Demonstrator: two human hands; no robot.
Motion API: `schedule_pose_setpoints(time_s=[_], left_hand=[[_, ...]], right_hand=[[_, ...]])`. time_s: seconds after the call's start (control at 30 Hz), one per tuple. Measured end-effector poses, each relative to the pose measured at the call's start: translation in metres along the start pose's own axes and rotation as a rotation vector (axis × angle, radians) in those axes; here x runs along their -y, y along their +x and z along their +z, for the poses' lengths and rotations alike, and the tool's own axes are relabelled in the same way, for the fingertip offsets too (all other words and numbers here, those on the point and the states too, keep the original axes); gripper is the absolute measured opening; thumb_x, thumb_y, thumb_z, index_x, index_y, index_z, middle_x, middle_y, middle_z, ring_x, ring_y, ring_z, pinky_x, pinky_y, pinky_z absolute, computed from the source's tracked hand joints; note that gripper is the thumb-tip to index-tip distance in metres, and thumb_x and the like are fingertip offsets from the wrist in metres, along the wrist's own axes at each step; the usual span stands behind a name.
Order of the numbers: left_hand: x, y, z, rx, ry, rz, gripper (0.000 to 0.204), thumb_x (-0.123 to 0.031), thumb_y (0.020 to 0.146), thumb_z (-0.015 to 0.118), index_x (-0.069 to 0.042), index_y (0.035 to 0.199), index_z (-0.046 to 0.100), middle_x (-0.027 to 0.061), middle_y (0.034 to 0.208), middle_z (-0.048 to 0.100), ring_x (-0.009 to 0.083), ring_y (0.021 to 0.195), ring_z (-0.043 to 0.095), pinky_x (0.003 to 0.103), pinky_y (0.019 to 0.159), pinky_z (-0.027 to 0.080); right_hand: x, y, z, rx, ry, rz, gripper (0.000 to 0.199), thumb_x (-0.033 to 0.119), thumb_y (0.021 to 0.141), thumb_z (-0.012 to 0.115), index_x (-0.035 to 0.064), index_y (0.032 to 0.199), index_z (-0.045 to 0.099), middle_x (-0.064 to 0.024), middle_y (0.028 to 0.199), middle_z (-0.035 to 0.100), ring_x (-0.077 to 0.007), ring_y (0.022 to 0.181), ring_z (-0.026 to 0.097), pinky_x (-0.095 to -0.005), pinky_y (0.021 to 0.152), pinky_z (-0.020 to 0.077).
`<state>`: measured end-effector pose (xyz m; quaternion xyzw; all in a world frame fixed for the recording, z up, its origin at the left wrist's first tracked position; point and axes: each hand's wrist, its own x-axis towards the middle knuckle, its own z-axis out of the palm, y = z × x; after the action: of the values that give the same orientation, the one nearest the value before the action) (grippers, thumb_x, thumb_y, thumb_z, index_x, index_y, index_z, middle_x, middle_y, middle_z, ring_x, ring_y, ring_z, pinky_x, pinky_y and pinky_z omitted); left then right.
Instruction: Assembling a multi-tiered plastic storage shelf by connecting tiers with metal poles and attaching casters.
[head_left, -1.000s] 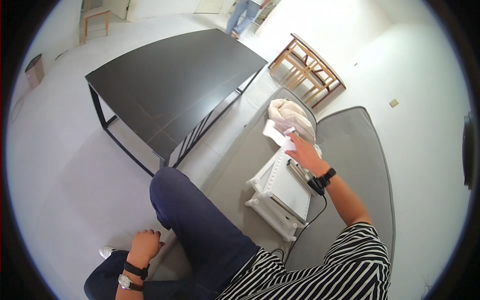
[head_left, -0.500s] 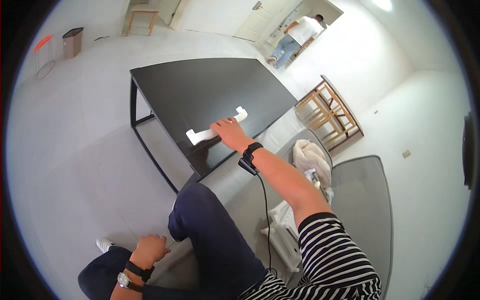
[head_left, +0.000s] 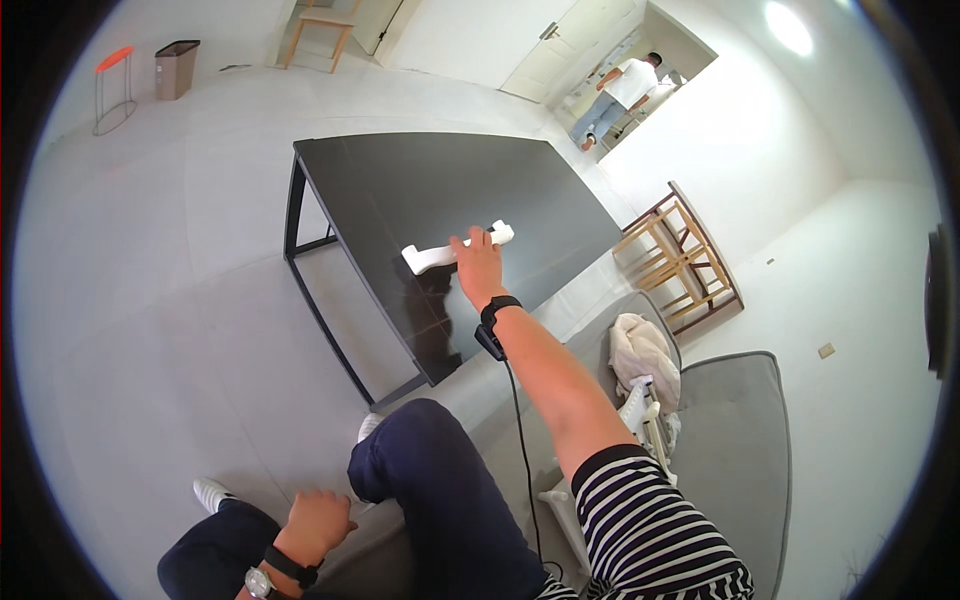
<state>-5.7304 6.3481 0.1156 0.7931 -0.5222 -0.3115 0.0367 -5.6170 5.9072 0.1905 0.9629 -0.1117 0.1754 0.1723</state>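
My right hand [head_left: 480,268] reaches over the dark table [head_left: 420,180], its fingers wrapped from above around a long white plastic piece [head_left: 433,258] with upturned ends. The palm hides part of the piece's middle. A dark reflection shows on the tabletop below it; I cannot tell whether the piece touches the surface. My left hand [head_left: 316,525] rests low by my bent legs, fingers loosely curled in, with nothing visible in it.
Beside me on the grey sofa [head_left: 735,440] lie a cream cloth bundle [head_left: 640,350] and white plastic parts [head_left: 637,410]. A black cable [head_left: 522,440] hangs from my right wrist. Wooden furniture [head_left: 680,260] stands against the right wall. Far back, a person [head_left: 622,95] stands at a doorway.
My right hand and the white piece have shifted toward the table's far side, the hand sitting nearer the piece's right end. The whole view has swung slightly. The left hand stays by my legs.
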Motion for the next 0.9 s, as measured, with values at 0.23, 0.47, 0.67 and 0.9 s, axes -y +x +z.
schedule_pose_setpoints(time_s=[0.23,0.47,0.67,0.9], left_hand=[[0.000,0.005,0.007,-0.007,-0.019,0.035,0.038,-0.042,0.079,0.062,-0.009,0.099,0.062,0.0081,0.094,0.064,0.0264,0.092,0.061,0.041,0.078,0.046],[0.001,0.004,-0.001,-0.006,-0.051,0.069,0.040,-0.041,0.080,0.061,-0.004,0.096,0.061,0.0146,0.093,0.063,0.0318,0.091,0.060,0.042,0.079,0.048],[0.004,0.000,0.009,-0.017,-0.013,0.079,0.040,-0.042,0.078,0.063,-0.006,0.096,0.062,0.0111,0.094,0.064,0.0279,0.092,0.061,0.040,0.077,0.048],[0.005,0.005,0.009,-0.001,-0.049,0.035,0.043,-0.040,0.077,0.063,-0.002,0.099,0.060,0.0160,0.095,0.062,0.0325,0.093,0.059,0.042,0.080,0.047]], right_hand=[[-0.007,-0.001,0.023,-0.014,0.448,0.161,0.070,-0.007,0.074,0.054,0.0060,0.138,0.028,-0.0286,0.140,0.020,-0.0450,0.122,0.035,-0.0422,0.100,0.0376],[-0.045,-0.060,0.006,0.044,0.473,0.106,0.061,0.001,0.077,0.056,-0.0016,0.132,0.031,-0.0293,0.131,0.037,-0.0419,0.119,0.040,-0.0408,0.099,0.0371],[-0.129,-0.190,-0.086,0.277,0.498,0.418,0.028,0.016,0.079,0.058,0.0015,0.102,0.060,-0.0152,0.099,0.063,-0.0316,0.096,0.059,-0.0387,0.086,0.0463],[-0.308,-0.400,-0.129,0.354,0.133,0.860,0.039,0.024,0.070,0.064,0.0006,0.101,0.062,-0.0193,0.097,0.064,-0.0333,0.094,0.060,-0.0388,0.083,0.0464]])
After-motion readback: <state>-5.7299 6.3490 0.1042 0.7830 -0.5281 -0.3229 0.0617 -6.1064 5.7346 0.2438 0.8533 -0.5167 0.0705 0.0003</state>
